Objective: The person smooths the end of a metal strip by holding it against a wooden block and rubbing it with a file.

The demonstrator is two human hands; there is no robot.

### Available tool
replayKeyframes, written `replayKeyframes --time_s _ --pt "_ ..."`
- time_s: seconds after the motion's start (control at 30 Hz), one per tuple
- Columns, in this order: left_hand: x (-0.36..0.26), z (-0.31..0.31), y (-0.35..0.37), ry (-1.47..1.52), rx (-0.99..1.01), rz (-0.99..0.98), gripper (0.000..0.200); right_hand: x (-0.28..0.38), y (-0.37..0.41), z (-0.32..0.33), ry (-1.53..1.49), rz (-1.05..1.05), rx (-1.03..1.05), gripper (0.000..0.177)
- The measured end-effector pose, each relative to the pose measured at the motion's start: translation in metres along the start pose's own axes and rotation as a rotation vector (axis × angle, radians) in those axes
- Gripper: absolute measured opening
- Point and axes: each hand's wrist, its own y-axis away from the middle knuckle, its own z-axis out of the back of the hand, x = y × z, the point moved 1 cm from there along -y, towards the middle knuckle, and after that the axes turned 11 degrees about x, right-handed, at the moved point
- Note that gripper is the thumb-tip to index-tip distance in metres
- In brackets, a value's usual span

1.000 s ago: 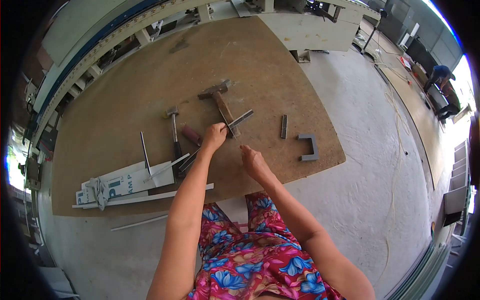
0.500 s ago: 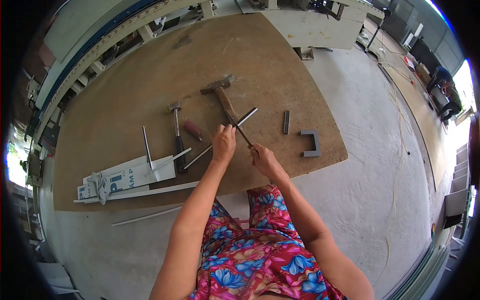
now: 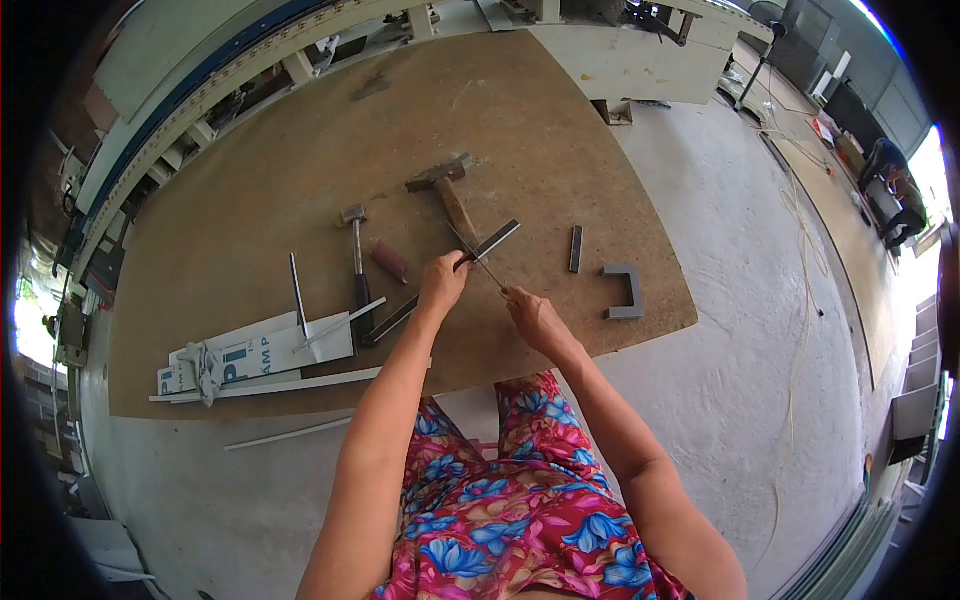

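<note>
My left hand is closed around a long narrow metal strip, which slants from lower left to upper right above the board. A dark face of the strip shows on both sides of the hand. In my right hand is a thin file-like tool, its shaft crossing the strip just beyond my left fingers. Beyond both hands lies a wooden-handled hammer, partly behind the strip. A short dark metal piece and a grey U-shaped bracket lie to the right.
A smaller hammer and a reddish-brown cylinder lie left on the brown board. Printed white sheets and pale strips are at the near left. A cable runs along the floor; another person bends at far right.
The strip has turned in my left hand, so a wider dark face shows. My left hand has shifted slightly left and down; the tool still crosses the strip.
</note>
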Motion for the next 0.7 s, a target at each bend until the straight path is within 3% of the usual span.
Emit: replayKeyframes --time_s 0.17,0.37,0.57,0.7 --pt "-0.006 0.003 0.003 0.043 0.025 0.006 0.016 0.003 -0.049 -0.014 0.020 0.046 -0.058 0.023" --pt "0.000 -0.002 0.001 -0.013 -0.009 -0.005 0.015 0.005 -0.016 0.001 0.025 -0.021 0.031 0.019" --pt "0.006 -0.008 0.002 -0.035 -0.110 -0.086 0.014 0.007 -0.069 -0.013 0.060 0.038 -0.025 0.014" --pt "-0.003 -0.003 0.003 -0.001 -0.077 -0.047 0.014 0.014 -0.050 -0.002 0.093 -0.031 0.053 0.017"
